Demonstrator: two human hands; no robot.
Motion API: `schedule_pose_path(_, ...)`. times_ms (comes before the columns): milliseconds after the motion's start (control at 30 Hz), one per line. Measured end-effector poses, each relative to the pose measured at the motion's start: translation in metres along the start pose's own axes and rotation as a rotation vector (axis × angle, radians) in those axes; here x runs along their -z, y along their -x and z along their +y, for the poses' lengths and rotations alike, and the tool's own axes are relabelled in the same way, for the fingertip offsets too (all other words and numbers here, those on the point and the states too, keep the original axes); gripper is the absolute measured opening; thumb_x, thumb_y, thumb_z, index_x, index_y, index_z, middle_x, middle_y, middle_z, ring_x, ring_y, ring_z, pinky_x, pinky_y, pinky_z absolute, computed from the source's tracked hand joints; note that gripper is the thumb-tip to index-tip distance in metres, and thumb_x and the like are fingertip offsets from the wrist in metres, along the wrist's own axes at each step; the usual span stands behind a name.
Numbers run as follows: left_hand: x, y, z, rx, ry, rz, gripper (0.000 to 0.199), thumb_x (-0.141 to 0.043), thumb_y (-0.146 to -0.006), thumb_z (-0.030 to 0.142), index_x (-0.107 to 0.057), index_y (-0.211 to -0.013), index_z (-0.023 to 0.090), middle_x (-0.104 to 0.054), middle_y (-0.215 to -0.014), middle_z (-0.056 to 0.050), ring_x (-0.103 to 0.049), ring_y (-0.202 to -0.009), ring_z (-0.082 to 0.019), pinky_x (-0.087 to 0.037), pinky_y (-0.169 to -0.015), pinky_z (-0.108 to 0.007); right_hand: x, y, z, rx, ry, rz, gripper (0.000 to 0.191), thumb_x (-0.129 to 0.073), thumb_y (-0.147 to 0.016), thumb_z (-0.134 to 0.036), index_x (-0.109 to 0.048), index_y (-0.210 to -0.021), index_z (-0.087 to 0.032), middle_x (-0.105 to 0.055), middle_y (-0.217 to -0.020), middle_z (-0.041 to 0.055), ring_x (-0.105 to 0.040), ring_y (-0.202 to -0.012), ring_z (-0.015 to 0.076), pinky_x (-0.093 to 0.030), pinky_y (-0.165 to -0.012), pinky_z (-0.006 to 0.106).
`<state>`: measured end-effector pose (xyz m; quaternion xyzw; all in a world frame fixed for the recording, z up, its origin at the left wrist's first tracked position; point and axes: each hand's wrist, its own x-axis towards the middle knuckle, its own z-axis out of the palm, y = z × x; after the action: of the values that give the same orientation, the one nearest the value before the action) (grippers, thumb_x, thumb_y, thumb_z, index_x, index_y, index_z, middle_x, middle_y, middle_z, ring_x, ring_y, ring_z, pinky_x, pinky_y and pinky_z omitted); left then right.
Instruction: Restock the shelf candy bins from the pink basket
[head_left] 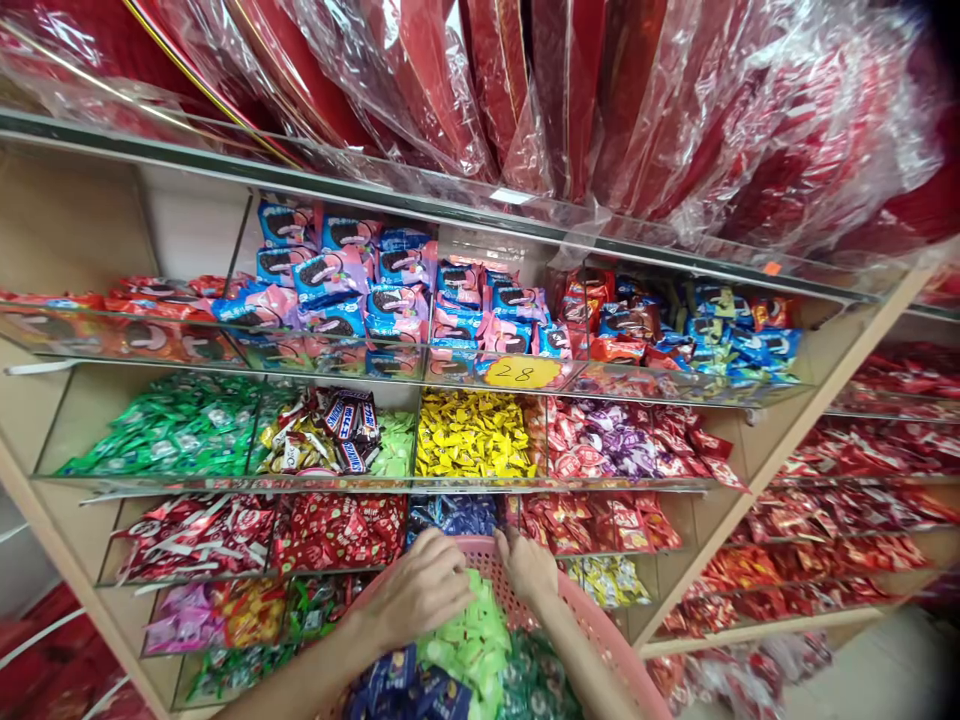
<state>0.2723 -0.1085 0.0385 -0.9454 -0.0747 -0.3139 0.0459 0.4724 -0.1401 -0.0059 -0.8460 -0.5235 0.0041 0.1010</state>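
A pink perforated plastic basket [600,625] stands in front of the shelves at the bottom of the view. Inside it lie dark blue wrapped candies [409,685], a heap of light green wrapped candies [472,640] and dark green wrapped candies [536,680]. My right hand [531,568] grips the far rim of the basket, with the thumb against the rim. Over the basket's left side, close to the rim and the light green candies, my left hand [427,585] has its fingers curled in; what they hold, if anything, is hidden.
Glass-fronted shelves ahead hold sorted sweets: blue-and-pink cookie packs [330,275], green candies [180,425], yellow candies [476,435] and red packets [341,530]. A yellow price tag [523,372] marks one shelf. Plastic-wrapped red items [555,90] hang over the top. More shelves stand right.
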Motion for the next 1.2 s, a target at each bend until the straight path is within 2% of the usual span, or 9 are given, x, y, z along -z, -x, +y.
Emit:
schedule_pose_path(100, 0.043, -0.012, -0.019, 0.040, -0.045, 0.220, 0.010, -0.048, -0.079, 0.019, -0.058, -0.080, 0.019, -0.056, -0.080, -0.002, -0.047, -0.086, -0.015, -0.034, -0.080, -0.033, 0.000, 0.001, 0.003, -0.002, 0.003, 0.010, 0.047, -0.016, -0.086, -0.043, -0.055, -0.099, -0.020, -0.067, -0.081, 0.0100, -0.062, -0.079, 0.0242, -0.043, -0.068, 0.035)
schedule_pose_path(200, 0.083, -0.022, -0.050, 0.188, -0.181, 0.387, 0.011, -0.049, -0.078, 0.020, -0.060, -0.076, 0.019, -0.058, -0.081, -0.002, -0.047, -0.087, -0.015, -0.034, -0.079, -0.032, 0.000, 0.003, 0.005, -0.013, 0.008, 0.008, 0.047, -0.017, -0.086, -0.042, -0.056, -0.099, -0.018, -0.067, -0.081, 0.0110, -0.062, -0.079, 0.0246, -0.043, -0.068, 0.035)
schedule_pose_path(267, 0.103, -0.031, -0.074, 0.318, -0.295, 0.342, 0.016, -0.046, -0.080, 0.024, -0.061, -0.077, 0.019, -0.059, -0.084, -0.004, -0.047, -0.087, -0.017, -0.034, -0.078, -0.033, -0.001, 0.004, 0.005, -0.021, 0.010, 0.008, 0.048, -0.017, -0.086, -0.042, -0.056, -0.099, -0.017, -0.067, -0.081, 0.0114, -0.062, -0.079, 0.0245, -0.043, -0.068, 0.035)
schedule_pose_path(367, 0.120, -0.047, -0.107, 0.449, -0.426, 0.132, 0.022, -0.041, -0.081, 0.028, -0.061, -0.088, 0.021, -0.060, -0.085, -0.005, -0.048, -0.087, -0.020, -0.033, -0.075, -0.033, -0.001, 0.006, 0.005, -0.029, 0.002, 0.004, 0.050, -0.016, -0.086, -0.043, -0.056, -0.100, -0.016, -0.067, -0.080, 0.0115, -0.062, -0.079, 0.0239, -0.043, -0.069, 0.035)
schedule_pose_path(567, 0.109, -0.085, -0.148, 0.592, -0.458, -0.300, 0.024, -0.041, -0.079, 0.023, -0.059, -0.096, 0.021, -0.062, -0.093, -0.008, -0.055, -0.086, -0.020, -0.037, -0.074, -0.030, 0.000, 0.010, 0.003, -0.028, -0.031, -0.007, 0.051, -0.016, -0.086, -0.044, -0.054, -0.105, -0.017, -0.066, -0.084, 0.0121, -0.062, -0.082, 0.0230, -0.042, -0.072, 0.034)
schedule_pose_path(700, 0.097, -0.103, -0.163, 0.594, -0.419, -0.395, 0.027, -0.044, -0.075, 0.016, -0.057, -0.098, 0.018, -0.056, -0.108, -0.011, -0.052, -0.097, -0.022, -0.037, -0.080, -0.030, 0.001, 0.014, 0.005, -0.037, -0.038, -0.008, 0.050, -0.017, -0.086, -0.044, -0.052, -0.110, -0.018, -0.066, -0.086, 0.0115, -0.061, -0.084, 0.0234, -0.043, -0.072, 0.034)
schedule_pose_path(800, 0.090, -0.110, -0.175, 0.631, -0.345, -0.472, 0.027, -0.049, -0.071, 0.013, -0.057, -0.097, 0.015, -0.057, -0.107, -0.013, -0.052, -0.094, -0.022, -0.038, -0.079, -0.029, 0.001, 0.017, 0.009, -0.055, -0.035, -0.012, 0.049, -0.017, -0.086, -0.044, -0.053, -0.109, -0.019, -0.066, -0.085, 0.0112, -0.061, -0.083, 0.0241, -0.043, -0.071, 0.034)
schedule_pose_path(933, 0.081, -0.115, -0.189, 0.651, -0.294, -0.512, 0.019, -0.055, -0.067, 0.016, -0.059, -0.085, 0.011, -0.063, -0.091, -0.012, -0.056, -0.080, -0.021, -0.040, -0.073, -0.027, 0.000, 0.019, 0.013, -0.071, -0.028, -0.014, 0.050, -0.016, -0.087, -0.043, -0.055, -0.101, -0.018, -0.066, -0.083, 0.0110, -0.062, -0.082, 0.0242, -0.043, -0.070, 0.034)
schedule_pose_path(1200, 0.066, -0.125, -0.196, 0.636, -0.173, -0.391, 0.028, -0.055, -0.075, 0.030, -0.057, -0.094, 0.009, -0.059, -0.101, -0.015, -0.053, -0.090, -0.020, -0.039, -0.080, -0.029, 0.001, 0.021, 0.017, -0.090, -0.039, -0.029, 0.051, -0.015, -0.086, -0.045, -0.053, -0.106, -0.017, -0.066, -0.085, 0.0118, -0.061, -0.083, 0.0235, -0.042, -0.072, 0.034)
